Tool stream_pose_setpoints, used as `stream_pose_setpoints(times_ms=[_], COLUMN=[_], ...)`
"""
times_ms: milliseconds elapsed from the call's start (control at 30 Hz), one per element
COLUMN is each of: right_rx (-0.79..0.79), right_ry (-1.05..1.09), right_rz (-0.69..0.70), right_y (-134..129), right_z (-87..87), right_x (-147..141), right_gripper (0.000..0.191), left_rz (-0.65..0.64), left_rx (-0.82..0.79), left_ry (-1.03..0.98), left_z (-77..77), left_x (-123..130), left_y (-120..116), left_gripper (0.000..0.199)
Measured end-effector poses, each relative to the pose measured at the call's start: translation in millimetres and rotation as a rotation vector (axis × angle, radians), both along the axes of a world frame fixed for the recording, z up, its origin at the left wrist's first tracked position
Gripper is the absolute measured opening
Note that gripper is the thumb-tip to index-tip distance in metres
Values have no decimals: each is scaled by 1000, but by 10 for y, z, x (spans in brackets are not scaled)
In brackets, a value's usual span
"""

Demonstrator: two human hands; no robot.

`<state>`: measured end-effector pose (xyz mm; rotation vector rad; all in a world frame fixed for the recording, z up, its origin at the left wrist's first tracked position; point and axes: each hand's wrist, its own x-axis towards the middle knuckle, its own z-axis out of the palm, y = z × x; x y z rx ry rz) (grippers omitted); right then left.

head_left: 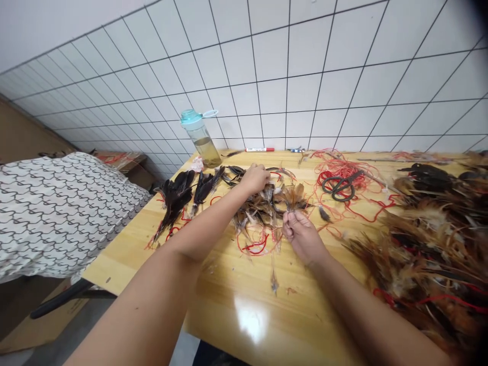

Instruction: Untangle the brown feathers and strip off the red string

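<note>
Between thumb and fingers, my right hand (301,235) pinches the stem ends of a small bunch of brown feathers (293,197), which fans out away from me. My left hand (255,179) is over the far side of a loose pile of brown and grey feathers (256,209). Its fingers are bent together and point down among the feathers; their tips and anything in them are hidden. Pieces of red string (259,248) lie at the near side of the pile. Further left are two dark feather bunches, one larger (177,195) and one smaller (206,187).
A bottle of yellowish liquid (208,151) stands at the table's back left. Black scissors (339,189) lie on tangled red string (345,170). A large feather heap (423,244) covers the right side. A marker (259,149) lies by the tiled wall; patterned cloth (64,213) is at left.
</note>
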<state>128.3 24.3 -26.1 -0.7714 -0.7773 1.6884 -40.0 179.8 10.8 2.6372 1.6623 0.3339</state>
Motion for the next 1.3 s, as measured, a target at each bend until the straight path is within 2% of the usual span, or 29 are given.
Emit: stream_pose_setpoints(times_ms=[100,133,200,333,400,467,600,700,833,1000,1167,1300], right_rx=[9,10,14,33,33,41,71,81,122,236,337,387], right_ry=[-23,-34,-57,-91,-93,-104,-210,-321,-487,-674,-774,-766], right_rz=[-52,-68,-96,-117,-122,-115,-98,-108,-101,-45,-20,34], right_y=[26,30,34,35,31,22,-13,-42,-65,-62,-42,-23], right_z=[-22,-27,-34,-29,-21,-12,-2,-5,-14,-46,-104,-118], right_x=[-6,-9,-12,-7,-5,-7,-25,-45,-65,-68,-66,-58], right_gripper=[35,35,34,34,35,35,32,34,33,35,32,29], left_rz=[22,35,56,-8,-53,-58,-40,-93,-200,-334,-399,-415], left_rx=[36,36,-16,-301,-443,-555,-656,-637,-441,-142,-43,30], left_ry=[-72,-149,-435,-1042,-1201,-1261,-1186,-1067,-785,-493,-358,-223], left_z=[78,124,216,313,312,291,224,199,212,176,143,156], left_x=[-36,-54,-89,-136,-150,-161,-178,-182,-182,-188,-185,-185], left_y=[-76,-134,-292,-719,-942,-1137,-1391,-1470,-1490,-1484,-1510,-1519], left_gripper=[16,15,14,23,28,31,30,21,13,18,21,25])
